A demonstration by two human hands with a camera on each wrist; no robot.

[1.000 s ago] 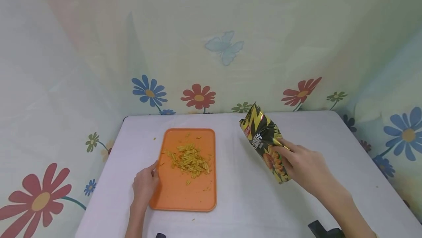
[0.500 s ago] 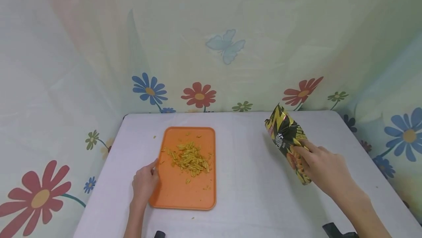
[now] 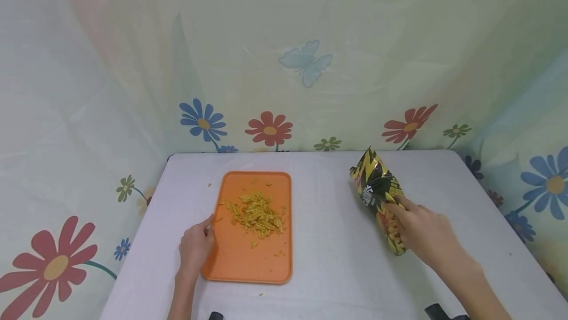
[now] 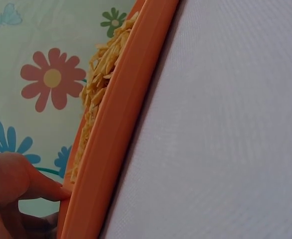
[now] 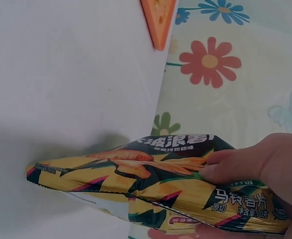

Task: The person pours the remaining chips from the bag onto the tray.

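Note:
An orange tray (image 3: 241,269) lies on the white table, bearing a heap of yellow crinkled chips (image 3: 257,215) with a few crumbs around it. My left hand (image 3: 194,246) pinches the tray's left rim; in the left wrist view a digit of that hand (image 4: 16,184) presses on the rim. Right of the tray, my right hand (image 3: 423,231) grips a black-and-yellow potato chip bag (image 3: 374,182) by its lower right part. The bag is tilted, its upper end leaning left. In the right wrist view the bag (image 5: 121,169) looks creased and partly flattened; its inside is hidden.
A few stray crumbs (image 3: 261,294) lie on the white tablecloth (image 3: 328,261) outside the tray. A flowered curtain (image 3: 222,53) stands behind the table and at both sides. Black pieces (image 3: 437,311) show near my wrists.
My right hand and the chip bag have moved right, away from the tray, then slightly back left and down. The left hand and tray have stayed in place.

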